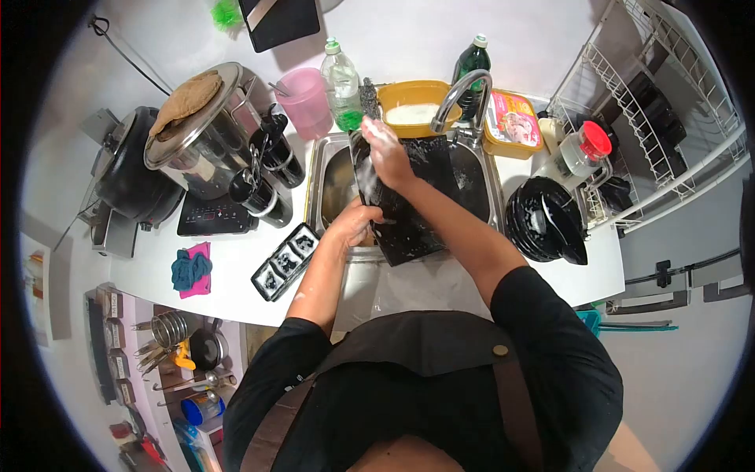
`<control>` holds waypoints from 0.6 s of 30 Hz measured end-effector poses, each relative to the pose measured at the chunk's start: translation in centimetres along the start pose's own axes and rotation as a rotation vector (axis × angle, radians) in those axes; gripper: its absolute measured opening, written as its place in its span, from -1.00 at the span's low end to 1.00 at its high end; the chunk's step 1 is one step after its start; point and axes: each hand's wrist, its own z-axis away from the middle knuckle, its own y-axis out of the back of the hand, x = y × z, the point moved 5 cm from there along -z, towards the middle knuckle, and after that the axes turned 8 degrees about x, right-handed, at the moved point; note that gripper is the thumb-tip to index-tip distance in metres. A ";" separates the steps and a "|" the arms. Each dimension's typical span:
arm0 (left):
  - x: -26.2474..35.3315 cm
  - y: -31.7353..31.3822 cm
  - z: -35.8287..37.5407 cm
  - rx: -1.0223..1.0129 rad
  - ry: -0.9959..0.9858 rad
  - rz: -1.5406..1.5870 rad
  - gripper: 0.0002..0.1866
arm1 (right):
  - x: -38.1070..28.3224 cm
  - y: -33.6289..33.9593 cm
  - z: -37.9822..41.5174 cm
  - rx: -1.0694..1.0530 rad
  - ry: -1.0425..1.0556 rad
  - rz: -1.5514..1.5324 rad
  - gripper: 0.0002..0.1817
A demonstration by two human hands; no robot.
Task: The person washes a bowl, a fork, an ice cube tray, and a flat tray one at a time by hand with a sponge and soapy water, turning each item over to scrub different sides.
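A flat black rectangular board or tray (421, 193), streaked with suds, is held over the sink (318, 169). My left hand (354, 223) is closed around its lower left edge, thumb on the dark face. With foam on its fingers, my right hand (385, 153) is near the upper left edge, fingers stretched out; whether a sponge is beneath it I cannot see. A curved metal faucet (480, 79) rises behind the board. On the counter left of my left hand lies a soapy black three-compartment tray (285, 262).
Behind the sink are a yellow basin (417, 130) of whitish liquid, a clear bottle (342, 86) and a pink pitcher (305, 102). Soapy black bowls (543, 220) stand stacked right, below a white wire rack (629, 110). Left are black tumblers (259, 200) and a large steel pot (200, 157).
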 end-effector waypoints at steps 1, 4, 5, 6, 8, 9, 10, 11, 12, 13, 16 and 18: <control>-0.3 0.5 -0.6 0.004 -0.011 -0.054 -0.61 | -1.0 -0.5 0.5 -0.028 0.062 -0.095 -0.45; 0.3 0.9 -0.4 0.048 -0.048 -0.008 -0.63 | -5.3 -0.1 1.0 -0.131 0.232 -0.285 -0.52; 0.3 0.9 0.0 0.051 -0.053 0.036 -0.64 | -3.4 0.2 1.0 -0.043 0.162 -0.235 -0.57; -0.7 1.9 -0.8 0.059 -0.068 0.021 -0.59 | -1.2 0.9 0.6 -0.004 0.136 -0.079 -0.55; 0.5 1.2 1.6 0.152 -0.138 0.137 -0.55 | 2.2 3.7 1.4 0.064 0.057 0.241 -0.53; 1.2 1.1 2.4 0.199 -0.178 0.196 -0.52 | 3.2 4.9 2.6 0.089 -0.001 0.404 -0.53; 1.6 1.3 2.4 0.180 -0.229 0.215 -0.47 | 3.9 4.9 4.4 0.091 -0.042 0.423 -0.50; 1.2 1.7 1.7 0.202 -0.201 0.231 -0.47 | 4.2 3.6 5.6 -0.111 -0.288 0.349 -0.48; 0.3 2.1 0.6 0.223 -0.169 0.250 -0.46 | 1.6 2.5 6.3 -0.088 -0.115 0.252 -0.47; -0.5 2.1 -0.1 0.243 -0.133 0.269 -0.46 | -1.0 1.4 6.6 -0.067 0.054 0.154 -0.47; -1.0 0.2 -0.5 0.087 -0.163 0.168 -0.49 | -2.3 1.9 1.9 0.005 0.184 0.072 -0.49; -0.5 -0.1 0.4 0.101 -0.179 0.171 -0.50 | 2.4 3.9 0.8 0.199 0.037 0.276 -0.55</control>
